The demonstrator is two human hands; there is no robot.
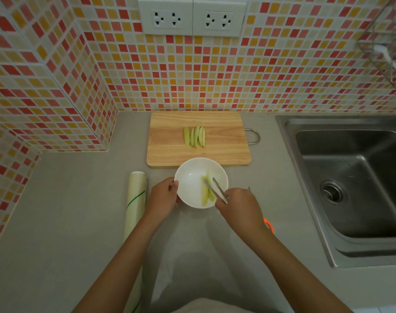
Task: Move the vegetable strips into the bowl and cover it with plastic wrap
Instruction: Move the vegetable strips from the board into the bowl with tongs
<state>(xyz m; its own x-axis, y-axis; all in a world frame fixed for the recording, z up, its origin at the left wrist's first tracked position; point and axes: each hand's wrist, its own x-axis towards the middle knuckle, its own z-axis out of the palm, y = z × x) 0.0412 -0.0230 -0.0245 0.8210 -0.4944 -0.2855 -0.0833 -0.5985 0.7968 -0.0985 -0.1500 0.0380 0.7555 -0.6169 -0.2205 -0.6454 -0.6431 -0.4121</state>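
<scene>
A white bowl [192, 177] stands on the grey counter just in front of a wooden cutting board [224, 152]. Several pale green vegetable strips [194, 136] lie side by side in the middle of the board. Two more strips [205, 195] rest inside the bowl at its right side. My left hand [163, 195] grips the bowl's left rim. My right hand [237, 204] holds metal tongs [215, 188], whose tips reach into the bowl over the strips there. A roll of plastic wrap [135, 199] lies lengthwise on the counter to the left of my left hand.
A steel sink [350, 177] fills the right side of the counter. An orange object [269, 224] peeks out from behind my right wrist. A tiled wall corner juts out at the left, and two wall sockets sit above the board.
</scene>
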